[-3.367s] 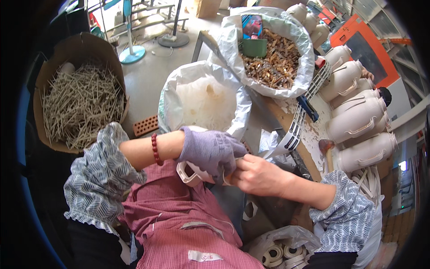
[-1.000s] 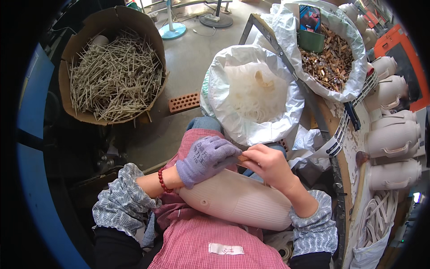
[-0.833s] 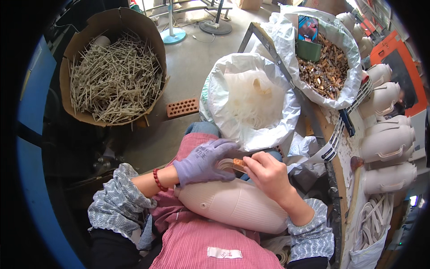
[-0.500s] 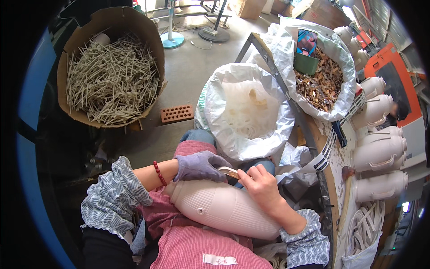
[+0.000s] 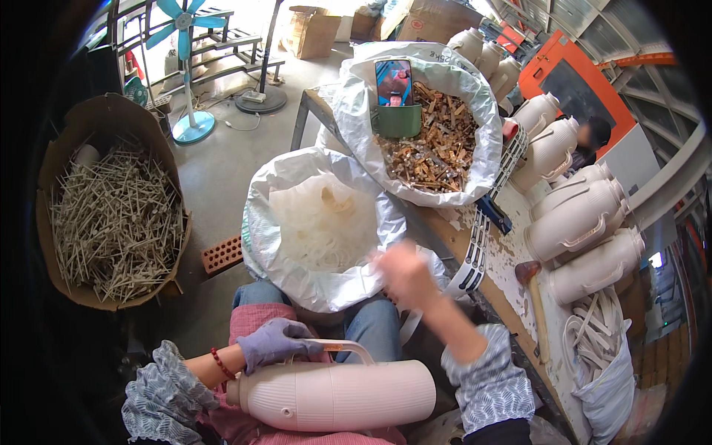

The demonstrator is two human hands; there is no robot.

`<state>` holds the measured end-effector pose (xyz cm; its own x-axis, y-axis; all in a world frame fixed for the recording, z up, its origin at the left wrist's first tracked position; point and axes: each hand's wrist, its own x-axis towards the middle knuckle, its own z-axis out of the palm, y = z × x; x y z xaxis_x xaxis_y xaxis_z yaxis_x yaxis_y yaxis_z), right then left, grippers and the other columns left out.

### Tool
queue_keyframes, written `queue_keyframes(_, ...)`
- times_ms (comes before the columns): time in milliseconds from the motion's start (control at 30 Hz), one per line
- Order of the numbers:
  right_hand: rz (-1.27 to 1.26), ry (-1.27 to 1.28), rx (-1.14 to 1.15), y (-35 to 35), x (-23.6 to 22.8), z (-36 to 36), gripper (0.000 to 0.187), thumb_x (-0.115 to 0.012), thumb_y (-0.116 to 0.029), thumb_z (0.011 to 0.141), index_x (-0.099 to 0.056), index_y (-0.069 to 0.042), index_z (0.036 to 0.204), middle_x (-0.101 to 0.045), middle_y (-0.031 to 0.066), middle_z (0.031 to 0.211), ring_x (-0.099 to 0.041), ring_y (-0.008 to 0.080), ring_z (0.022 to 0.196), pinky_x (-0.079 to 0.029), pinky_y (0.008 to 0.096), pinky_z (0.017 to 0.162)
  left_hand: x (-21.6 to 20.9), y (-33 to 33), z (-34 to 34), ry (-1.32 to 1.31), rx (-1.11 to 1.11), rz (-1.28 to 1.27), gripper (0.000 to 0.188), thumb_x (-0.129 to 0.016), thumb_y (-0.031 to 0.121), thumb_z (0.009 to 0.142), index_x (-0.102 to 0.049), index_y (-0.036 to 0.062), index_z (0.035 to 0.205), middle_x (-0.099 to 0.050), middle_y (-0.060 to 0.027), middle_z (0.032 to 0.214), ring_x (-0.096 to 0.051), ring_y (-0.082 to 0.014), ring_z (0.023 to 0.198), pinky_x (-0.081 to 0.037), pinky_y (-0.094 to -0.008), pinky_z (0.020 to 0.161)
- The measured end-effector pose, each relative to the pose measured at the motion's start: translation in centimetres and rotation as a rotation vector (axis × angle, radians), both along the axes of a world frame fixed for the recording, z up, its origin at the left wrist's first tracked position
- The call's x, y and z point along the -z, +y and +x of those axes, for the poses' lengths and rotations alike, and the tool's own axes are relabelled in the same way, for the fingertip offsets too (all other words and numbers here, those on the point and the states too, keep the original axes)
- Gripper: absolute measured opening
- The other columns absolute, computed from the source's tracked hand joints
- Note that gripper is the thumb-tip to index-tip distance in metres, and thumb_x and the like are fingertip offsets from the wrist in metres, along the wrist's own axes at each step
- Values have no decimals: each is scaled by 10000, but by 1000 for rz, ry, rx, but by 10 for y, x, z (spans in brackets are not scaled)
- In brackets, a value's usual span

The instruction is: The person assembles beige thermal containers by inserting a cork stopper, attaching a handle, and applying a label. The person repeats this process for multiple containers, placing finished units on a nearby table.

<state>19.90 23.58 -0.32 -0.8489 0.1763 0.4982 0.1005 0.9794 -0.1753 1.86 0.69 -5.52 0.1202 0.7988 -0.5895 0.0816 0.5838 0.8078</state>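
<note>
Across my lap lies a pale pink ribbed vacuum jug body [image 5: 348, 397], its neck to the left and its handle [image 5: 356, 347] facing away from me. My left hand [image 5: 276, 345], in a lavender glove, is closed round the handle's left end, over the jug's shoulder. My right hand [image 5: 406, 274] is bare and raised off the jug, in front of the near right rim of a white sack [image 5: 263, 215]. Motion smears its fingers, so whether it holds anything is unclear. Translucent plastic rings and scraps [image 5: 326, 230] fill that sack.
A carton [image 5: 174, 274] of thin plastic sticks and a perforated brick [image 5: 222, 254] are at left. On the right bench [image 5: 512, 274] are several jug bodies [image 5: 575, 211], a hammer [image 5: 535, 304] and white strips [image 5: 599, 334]. Another sack [image 5: 486, 126] holds brown scraps and a propped phone [image 5: 394, 83].
My right hand has left the jug's handle and moved up and away toward the sack. My left hand keeps its grip. The view has shifted to the right, and the jug lies more level.
</note>
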Motion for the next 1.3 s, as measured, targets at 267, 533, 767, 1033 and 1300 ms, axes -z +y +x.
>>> queue_keyframes(267, 60, -38, 738, 184, -16, -41, 201, -671, -180, 787, -702, -50, 936, -681, 186, 866, -652, 366, 805, -513, 442, 740, -50, -16, -8, 408, 188, 771, 426, -767, 450, 762, -711, 98, 996, -642, -85, 846, -623, -257, 811, -497, -368, 742)
queue_keyframes(533, -146, -84, 691, 196, -42, -23, 186, -698, -249, 732, -705, -87, 824, -648, 150, 874, -634, 341, 838, -502, 423, 746, -62, -58, -1, 658, 227, 1036, 411, -789, 311, 686, -702, 227, 1079, -636, 7, 930, -614, -204, 869, -478, -351, 785)
queue_keyframes(767, -250, 7, 537, 102, -66, -5, 304, -788, -250, 729, -629, 8, 758, -625, 114, 677, -576, 271, 598, -478, 359, 617, -53, -85, 7, 777, 201, 1032, 473, -762, 299, 682, -670, 239, 1142, -632, -4, 1021, -610, -220, 924, -475, -375, 837)
queue_keyframes(1033, -955, -571, -284, -144, -41, 18, 196, -760, -83, 772, -720, -36, 958, -644, 76, 829, -614, 169, 741, -485, 285, 625, -29, -139, 34, 662, -133, 1034, 611, -767, 121, 659, -590, 120, 1244, -569, -131, 1244, -600, -294, 1060, -490, -388, 861)
queue_keyframes(1300, -996, -673, -421, -175, -31, 17, 281, -743, -228, 812, -704, -31, 1010, -652, 109, 851, -643, 247, 779, -502, 322, 688, -24, -146, 35, 707, -163, 1057, 620, -806, 157, 614, -605, 131, 1200, -577, -129, 1239, -609, -297, 1037, -484, -404, 851)
